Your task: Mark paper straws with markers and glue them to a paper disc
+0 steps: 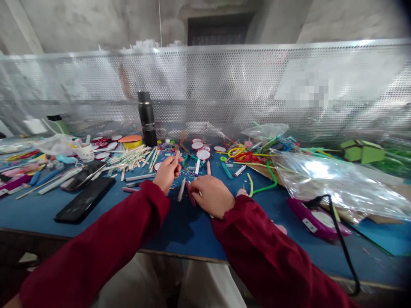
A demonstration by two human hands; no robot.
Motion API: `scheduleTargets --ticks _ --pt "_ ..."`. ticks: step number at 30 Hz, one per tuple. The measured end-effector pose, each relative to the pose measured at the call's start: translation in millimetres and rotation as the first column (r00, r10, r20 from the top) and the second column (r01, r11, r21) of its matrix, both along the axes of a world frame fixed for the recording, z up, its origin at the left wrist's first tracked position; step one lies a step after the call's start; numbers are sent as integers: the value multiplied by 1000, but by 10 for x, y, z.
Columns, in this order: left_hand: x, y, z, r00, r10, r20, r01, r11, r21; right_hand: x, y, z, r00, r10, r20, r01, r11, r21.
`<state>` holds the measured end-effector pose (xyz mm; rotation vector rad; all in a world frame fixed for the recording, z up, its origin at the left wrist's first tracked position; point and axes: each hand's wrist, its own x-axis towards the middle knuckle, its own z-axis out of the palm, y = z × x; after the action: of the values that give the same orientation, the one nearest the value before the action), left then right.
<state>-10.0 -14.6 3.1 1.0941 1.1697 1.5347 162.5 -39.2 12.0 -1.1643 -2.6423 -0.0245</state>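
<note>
1. Blue table (pixel 180 233) with a shiny wall of tiny holes (pixel 224 85) behind it: that is where I am working, and I will use the black bottle (pixel 147 118) as my marker.
2. My left hand (pixel 167 171) is in front of the bottle, a bit to the right. Its fingers are pinched shut on a small stick (pixel 176 155), which pokes up from the fingertips.
3. My right hand (pixel 212 196) lies lower and further right of the bottle, palm down on the table. It covers some small pen-like pieces (pixel 190 193). I cannot tell if it grips them or just rests on them.
4. Left of the bottle sits a heap of pale sticks (pixel 135 157), then a black phone (pixel 85 199) nearer me.
5. Far right of the bottle are bendy coloured tubes (pixel 253 156) and a big clear bag (pixel 334 184), with a black cable (pixel 338 233) in front of it.
6. What could go wrong, I think: the stick is thin, so a loose pinch could drop it into the mess. My sleeve could sweep loose bits off the table edge. The cable could snag my right arm.
</note>
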Motion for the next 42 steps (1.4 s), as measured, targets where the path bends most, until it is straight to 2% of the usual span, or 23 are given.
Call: scheduleTargets --ticks 5,16,21,26,33,36,39,40,41,42 --pt "-6 20 -26 1000 0 18 -1 1000 25 -23 4 13 1000 -4 -23 4 1000 -11" --pt "5 13 -11 998 -31 45 31 999 13 -56 -55 -20 988 8 154 -4 1000 -22" --pt "3 16 -22 998 -39 51 38 999 18 -74 -109 -5 981 -3 195 -5 999 40" --pt "-2 22 -29 998 -37 48 36 999 20 -116 -151 30 964 63 259 -99 987 127" --pt "3 21 -29 999 -11 32 11 1000 9 -192 -154 -12 935 188 299 -270 926 264" --pt "1 43 -16 998 53 37 -53 999 11 -144 -164 34 960 193 202 -254 907 336" --pt "11 46 -1 994 78 81 -78 997 -7 -35 -178 104 986 145 -84 -102 916 388" --pt "20 38 -1 994 63 87 -63 998 -1 2 -177 118 962 108 -251 -8 930 368" --pt "31 24 -5 996 34 85 -36 999 16 34 -172 125 903 35 -428 111 944 311" --pt "45 6 -11 997 -3 73 1 999 34 58 -160 125 812 -37 -582 208 951 229"
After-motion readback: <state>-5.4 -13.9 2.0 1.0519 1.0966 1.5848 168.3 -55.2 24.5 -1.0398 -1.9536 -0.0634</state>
